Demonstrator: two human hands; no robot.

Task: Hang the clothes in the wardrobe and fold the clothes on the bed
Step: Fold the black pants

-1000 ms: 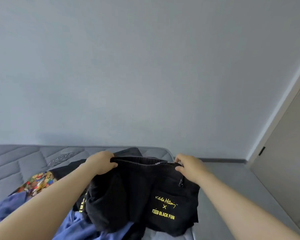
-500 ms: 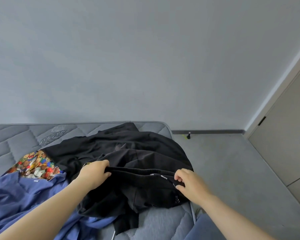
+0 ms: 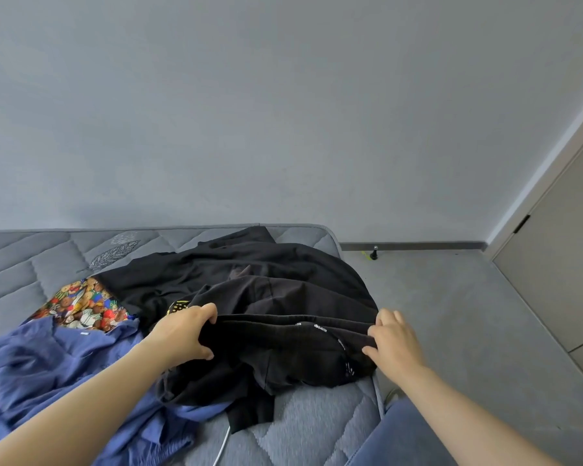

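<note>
Left hand point(image 3: 186, 334) and right hand point(image 3: 392, 344) each pinch an end of the black printed-waistband garment point(image 3: 283, 334), lying on other dark clothes point(image 3: 249, 264) at the right edge of the grey quilted mattress point(image 3: 21, 264), so a careless tug may drag it floorward

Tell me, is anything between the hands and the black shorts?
Nothing. The left hand and right hand both grip the shorts by the waistband. But a black garment and a blue shirt lie between the shorts and the mattress.

bare grey mattress point(image 3: 21, 264) open at left, black clothes point(image 3: 249, 274) heaped centre, blue garment point(image 3: 48, 364) crowding near-left
</note>
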